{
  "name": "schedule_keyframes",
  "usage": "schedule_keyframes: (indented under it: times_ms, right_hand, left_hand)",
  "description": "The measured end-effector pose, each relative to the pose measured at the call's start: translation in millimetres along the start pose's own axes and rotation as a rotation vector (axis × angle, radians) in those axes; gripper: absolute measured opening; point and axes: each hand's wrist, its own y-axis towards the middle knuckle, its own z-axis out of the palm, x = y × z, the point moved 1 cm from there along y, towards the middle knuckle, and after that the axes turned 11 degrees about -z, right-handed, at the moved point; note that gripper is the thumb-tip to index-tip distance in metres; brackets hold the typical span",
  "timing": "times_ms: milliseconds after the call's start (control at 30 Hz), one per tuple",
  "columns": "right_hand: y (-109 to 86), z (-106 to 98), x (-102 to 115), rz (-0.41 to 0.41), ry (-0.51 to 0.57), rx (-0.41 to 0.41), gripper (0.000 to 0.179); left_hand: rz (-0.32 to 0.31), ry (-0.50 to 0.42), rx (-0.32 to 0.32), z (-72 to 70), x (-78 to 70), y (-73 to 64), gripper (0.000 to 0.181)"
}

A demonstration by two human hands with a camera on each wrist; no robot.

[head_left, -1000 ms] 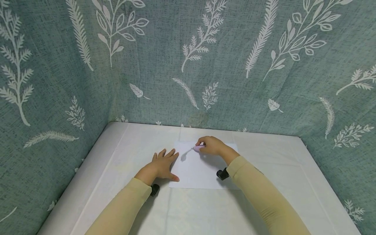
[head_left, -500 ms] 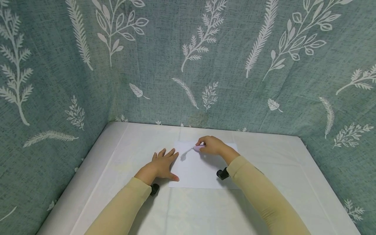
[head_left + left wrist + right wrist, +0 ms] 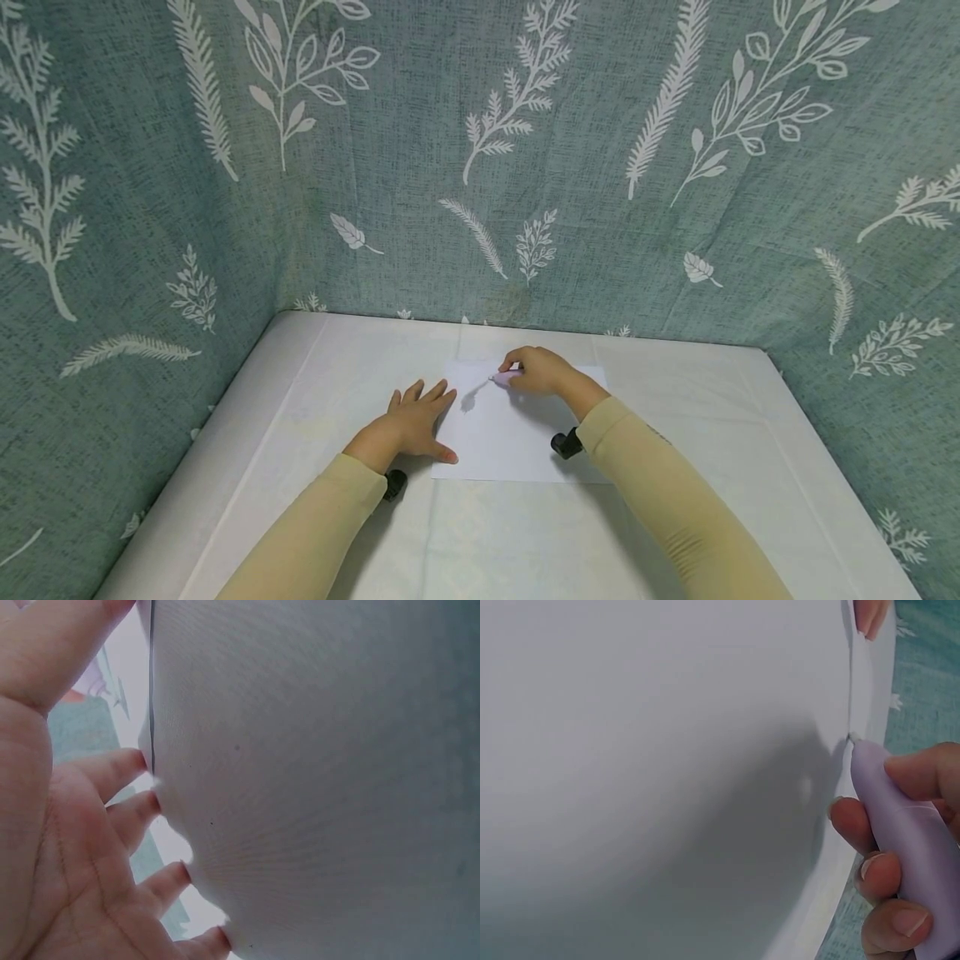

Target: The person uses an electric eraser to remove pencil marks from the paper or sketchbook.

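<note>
A sheet of white paper (image 3: 510, 450) lies flat in the middle of the white table. My left hand (image 3: 408, 425) rests with spread fingers at its left edge; the thumb touches the near left part. In the left wrist view the fingertips (image 3: 174, 876) press down. My right hand (image 3: 543, 372) grips a lilac pen-shaped tool (image 3: 907, 832) with a thin pale tip, its exact kind unclear. That tip touches the paper towards its far side. A faint grey streak runs from the tip towards the left hand; whether it is a shadow or a mark, I cannot tell.
The white-covered table (image 3: 360, 550) spreads around the paper. Green leaf-patterned cloth (image 3: 420, 150) hangs behind it and on both sides. A small black device (image 3: 567, 443) sits at the right wrist, another (image 3: 395, 484) at the left.
</note>
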Motion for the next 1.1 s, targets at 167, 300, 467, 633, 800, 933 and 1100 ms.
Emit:
schedule_keyframes:
  times_ms: [167, 300, 467, 633, 800, 933, 1100]
  right_hand:
    - [0.7, 0.8, 2.9, -0.031, 0.019, 0.023, 0.025]
    - [0.3, -0.3, 4.9, -0.039, 0.022, 0.029, 0.024]
    - [0.6, -0.9, 3.2, -0.014, 0.011, 0.012, 0.024]
    - [2.0, 0.1, 2.6, -0.001, 0.009, 0.014, 0.024]
    - [1.9, 0.3, 4.3, -0.019, 0.001, 0.023, 0.023]
    - [1.5, -0.3, 2.8, -0.015, -0.003, 0.016, 0.023]
    - [2.2, 0.4, 1.0, -0.003, -0.005, 0.005, 0.025]
  left_hand:
    - [0.005, 0.004, 0.002, -0.8, -0.2, -1.0, 0.111]
    - [0.006, 0.005, 0.006, -1.4, -0.3, -1.4, 0.111]
    - [0.005, 0.004, 0.005, -1.9, -0.7, -1.9, 0.111]
    - [-0.001, 0.000, -0.001, -1.7, -0.7, -1.8, 0.111]
    - [-0.005, 0.003, 0.003, -2.0, -0.6, -1.1, 0.111]
    - [-0.004, 0.001, 0.007, -2.4, -1.0, -1.3, 0.111]
    - [0.000, 0.004, 0.003, -1.1, -0.4, -0.9, 0.111]
